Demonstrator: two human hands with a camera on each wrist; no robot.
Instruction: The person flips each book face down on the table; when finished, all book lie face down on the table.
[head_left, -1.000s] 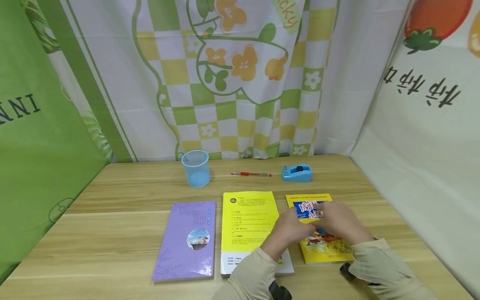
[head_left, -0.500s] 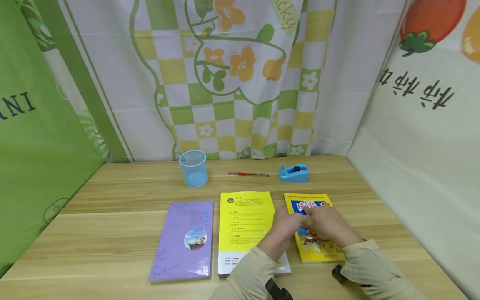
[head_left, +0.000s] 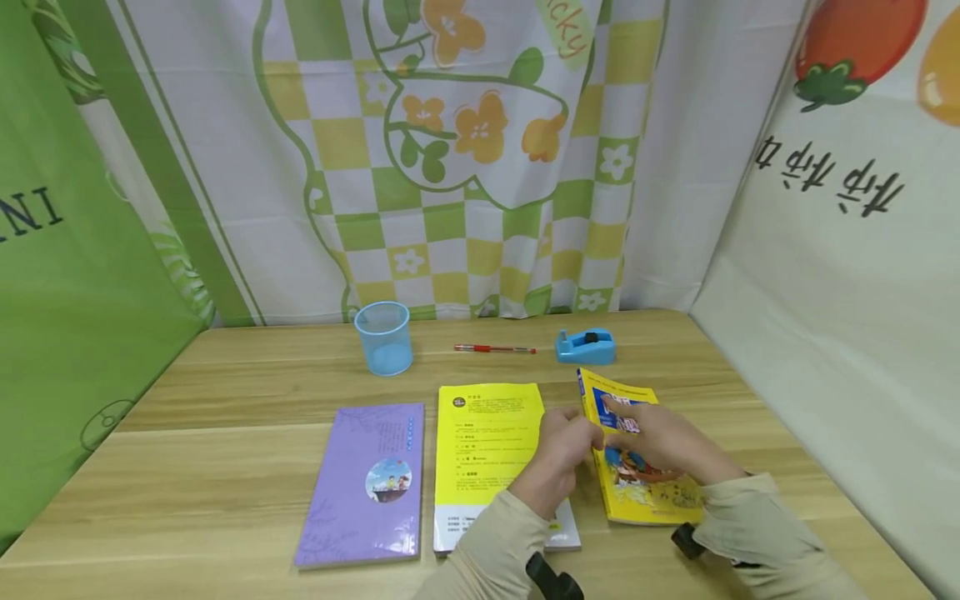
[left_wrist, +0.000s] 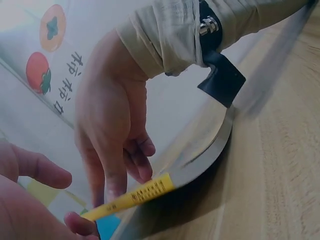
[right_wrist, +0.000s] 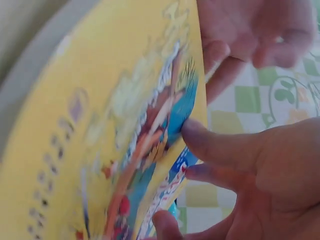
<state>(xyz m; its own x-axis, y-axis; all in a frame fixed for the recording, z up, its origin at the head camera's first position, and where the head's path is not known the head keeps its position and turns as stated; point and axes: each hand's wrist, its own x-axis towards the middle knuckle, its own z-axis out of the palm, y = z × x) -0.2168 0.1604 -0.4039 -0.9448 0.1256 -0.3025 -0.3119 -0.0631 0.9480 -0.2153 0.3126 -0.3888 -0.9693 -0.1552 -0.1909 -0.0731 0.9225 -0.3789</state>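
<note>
On the right of the table, in the head view, a yellow paperback book (head_left: 648,504) with a blue title panel has its left, spine side tilted up. My left hand (head_left: 557,458) is at that spine; in the left wrist view a fingertip (left_wrist: 82,226) touches its end, while the thumb stands apart. My right hand (head_left: 663,437) lies over the cover. Seen from the right wrist, its fingers (right_wrist: 220,145) rest spread on the picture side, and left-hand fingers reach behind the spine edge. The book's cover bends along its length in both wrist views.
Left of the hands lie a thick yellow-and-white book (head_left: 480,450) and a purple book (head_left: 352,492). Behind them stand a blue mesh cup (head_left: 383,340), a red pen (head_left: 495,348) and a blue tape dispenser (head_left: 585,347). Fabric curtains (head_left: 480,208) surround the wooden table (head_left: 187,467).
The yellow paperback lay flat earlier; now its spine side is raised. My left hand has drawn slightly left to the spine, and my right hand has shifted a little over the cover.
</note>
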